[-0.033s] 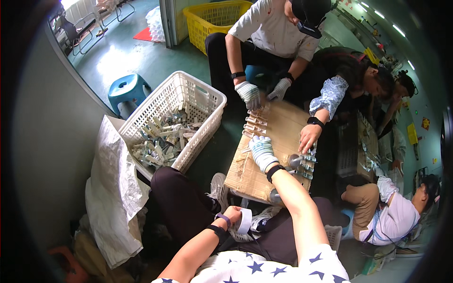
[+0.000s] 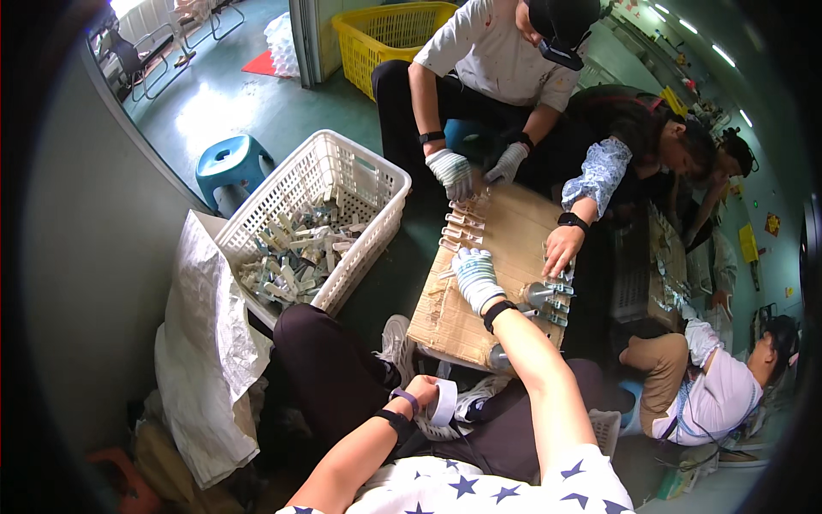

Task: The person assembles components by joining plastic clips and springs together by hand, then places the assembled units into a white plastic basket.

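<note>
My left hand (image 2: 418,391) is bare, with a band on the wrist, and its fingers are closed on a roll of white tape (image 2: 443,403) above my lap. In a striped knit glove, my right hand (image 2: 476,276) reaches over a cardboard-covered board (image 2: 441,321). Its curled fingers are at the board's left side, on a pale clip (image 2: 447,272) that juts out beside the glove; the fingertips are partly hidden. More pale clips (image 2: 463,224) line that side farther up. Along the right side are metallic clips (image 2: 556,298) and a dark rounded piece (image 2: 538,294).
A white plastic basket (image 2: 364,231) full of loose clips stands left of the board, beside a blue stool (image 2: 229,163) and a white woven sack (image 2: 205,343). Across the board, a co-worker's gloved hands (image 2: 451,171) work at the far edge. Another person's bare hand (image 2: 562,250) touches the right side.
</note>
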`<state>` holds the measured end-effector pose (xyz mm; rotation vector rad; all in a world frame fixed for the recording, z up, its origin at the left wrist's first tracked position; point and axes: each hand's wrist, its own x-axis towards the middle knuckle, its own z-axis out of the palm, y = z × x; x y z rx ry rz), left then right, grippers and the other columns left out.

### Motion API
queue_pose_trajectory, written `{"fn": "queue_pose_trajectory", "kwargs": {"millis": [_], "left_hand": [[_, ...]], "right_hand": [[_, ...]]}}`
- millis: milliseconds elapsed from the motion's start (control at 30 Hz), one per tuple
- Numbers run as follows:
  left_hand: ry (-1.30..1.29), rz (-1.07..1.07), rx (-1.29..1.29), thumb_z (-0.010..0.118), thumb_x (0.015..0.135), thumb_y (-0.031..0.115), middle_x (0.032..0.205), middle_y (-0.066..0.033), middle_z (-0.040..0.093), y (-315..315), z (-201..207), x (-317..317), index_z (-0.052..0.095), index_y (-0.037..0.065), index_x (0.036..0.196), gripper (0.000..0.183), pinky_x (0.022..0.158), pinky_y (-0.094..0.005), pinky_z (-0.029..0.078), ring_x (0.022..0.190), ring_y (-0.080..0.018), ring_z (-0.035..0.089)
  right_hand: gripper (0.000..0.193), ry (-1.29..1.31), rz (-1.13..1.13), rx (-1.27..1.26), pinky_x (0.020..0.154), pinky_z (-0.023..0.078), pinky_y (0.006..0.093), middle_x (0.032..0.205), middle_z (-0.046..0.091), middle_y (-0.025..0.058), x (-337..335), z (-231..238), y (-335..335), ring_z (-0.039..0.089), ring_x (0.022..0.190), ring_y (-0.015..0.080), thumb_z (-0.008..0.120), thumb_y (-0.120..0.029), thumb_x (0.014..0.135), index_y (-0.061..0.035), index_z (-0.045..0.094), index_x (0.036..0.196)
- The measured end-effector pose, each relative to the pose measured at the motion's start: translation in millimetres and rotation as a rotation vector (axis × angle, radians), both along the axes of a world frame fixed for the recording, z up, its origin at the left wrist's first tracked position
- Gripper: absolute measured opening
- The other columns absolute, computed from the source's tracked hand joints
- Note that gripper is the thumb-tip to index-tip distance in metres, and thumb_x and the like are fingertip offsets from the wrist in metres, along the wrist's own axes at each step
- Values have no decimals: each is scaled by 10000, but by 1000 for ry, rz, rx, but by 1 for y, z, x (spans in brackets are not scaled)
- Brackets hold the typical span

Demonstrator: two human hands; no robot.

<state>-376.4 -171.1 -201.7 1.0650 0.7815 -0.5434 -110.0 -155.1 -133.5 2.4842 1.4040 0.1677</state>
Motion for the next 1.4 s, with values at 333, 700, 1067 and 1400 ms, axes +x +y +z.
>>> {"fn": "queue_pose_trajectory", "kwargs": {"millis": [333,700,1067,1400], "left_hand": [[4,-12,21,601,790,113,744,-31,650,1,-10,-5,673,25,929,180,507,-262,447,603,-128,592],[82,-39,44,570,783,46,795,-70,664,6,3,-5,664,-8,938,189,611,-296,493,681,-162,620],[25,40,-53,584,799,52,810,-77,660,-3,-28,-9,650,-18,956,184,594,-316,516,673,-182,636],[47,21,12,635,732,88,735,-38,650,-3,-46,-11,680,9,931,219,514,-285,446,590,-129,570]], "right_hand": [[173,60,19,47,770,419,390,926,585,82,-4,-16,1,572,885,230,454,-157,833,-137,608,910],[210,237,-86,18,783,413,408,973,608,121,-20,11,5,583,930,244,418,-111,840,-88,569,984],[209,175,-164,-5,781,417,411,991,606,94,-9,0,8,596,915,243,415,-133,854,-120,568,996],[241,478,-36,115,780,444,406,912,640,117,20,31,6,605,894,286,620,-242,716,-112,599,918]]}}
